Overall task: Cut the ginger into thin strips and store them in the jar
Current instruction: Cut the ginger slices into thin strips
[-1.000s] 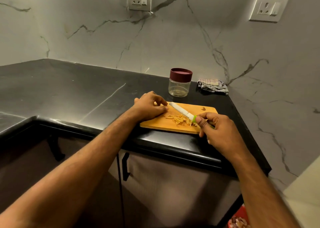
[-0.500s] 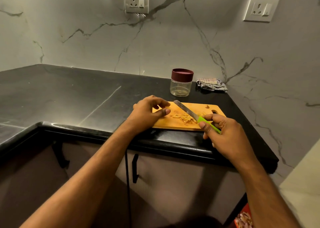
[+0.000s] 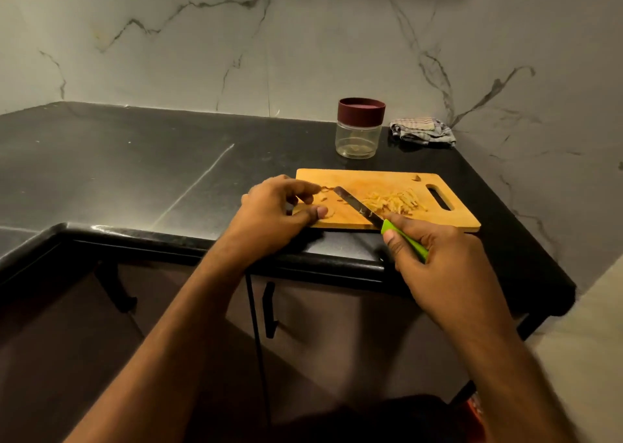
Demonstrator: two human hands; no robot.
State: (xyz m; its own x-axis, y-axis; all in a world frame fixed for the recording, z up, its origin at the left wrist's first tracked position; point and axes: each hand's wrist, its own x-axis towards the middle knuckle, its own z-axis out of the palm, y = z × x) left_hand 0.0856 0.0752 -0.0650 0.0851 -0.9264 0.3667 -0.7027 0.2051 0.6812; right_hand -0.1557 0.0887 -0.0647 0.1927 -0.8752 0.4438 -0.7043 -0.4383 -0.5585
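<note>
1. Left hand (image 3: 276,213): fingers curled at the left end of the board (image 3: 455,218), thumb pressed on a flat ginger slice (image 3: 328,212). A few small bits (image 3: 325,189) lie just beyond the fingertips; whether any is pinched, cannot tell.
2. Ginger, judged: light, firm but fibrous, damp, apt to slide under the blade. Best pinned flat from above, fingertips tucked back from the edge.
3. Knife (image 3: 360,208): long axis diagonal, tip far-left near the left fingers, green handle near-right. Blade lies low over the board.
4. Strips (image 3: 396,201): loose pile right of the blade, mostly running near-left to far-right. Judged limp, best scooped.
5. Right hand (image 3: 438,257): wrapped round the handle.
6. Jar (image 3: 359,135): behind the board, upright, lid on.
</note>
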